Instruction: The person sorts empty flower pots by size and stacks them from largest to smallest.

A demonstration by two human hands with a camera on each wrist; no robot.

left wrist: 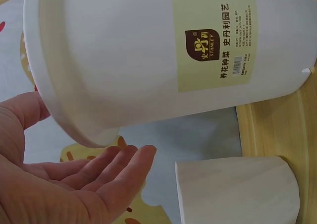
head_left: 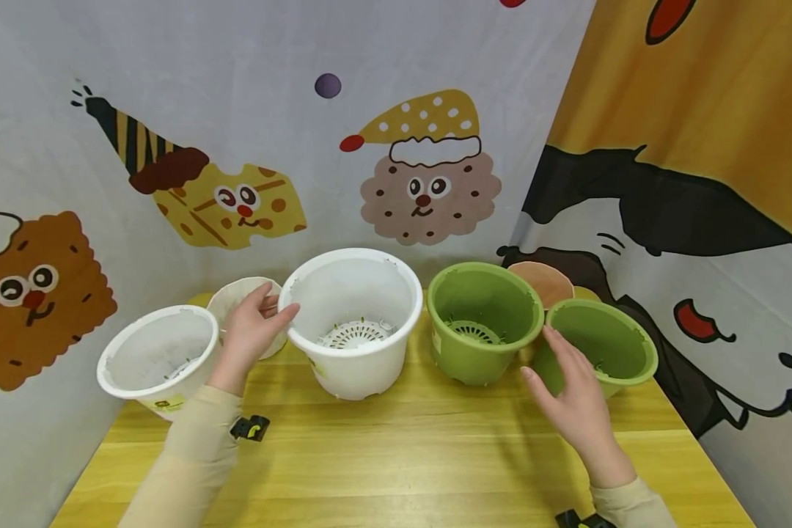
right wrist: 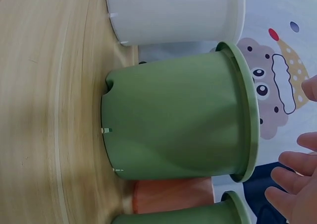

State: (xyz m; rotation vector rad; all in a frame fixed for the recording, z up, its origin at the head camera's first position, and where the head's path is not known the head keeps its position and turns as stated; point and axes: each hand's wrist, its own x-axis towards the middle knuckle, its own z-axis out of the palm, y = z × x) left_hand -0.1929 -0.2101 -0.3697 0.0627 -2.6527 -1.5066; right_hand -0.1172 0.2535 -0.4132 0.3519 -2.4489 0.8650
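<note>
Along the back edge of the bench (head_left: pixel 383 455), a row of pots, all upright. Around the middle of this edge: large white pot (head_left: pixel 353 370). At the left side of its rim: left hand (head_left: pixel 251 334), half spread, without closed grip, thumb near the rim and fingers outside. Cannot tell for certain about contact there. Next in the row: left green pot (head_left: pixel 478 356). Just beside it: right hand (head_left: pixel 577 396), loose, fingers parted, holding nothing, with a gap to the green rim in the right wrist view. Toward the right edge of the bench: right green pot (head_left: pixel 607 334); behind the two green ones, terracotta pot (head_left: pixel 544 282), mostly hidden. Toward the left edge: small white pot (head_left: pixel 161 352), and near it cream pot (head_left: pixel 234 297), partly covered.

Possible trouble, by judgement: tilting or slipping of the large white pot, if lifted by one side of its wide rim only. Also possible: a bump to the right green pot, because of narrow space between both green rims; likewise to the cream pot, from left knuckles so near.
</note>
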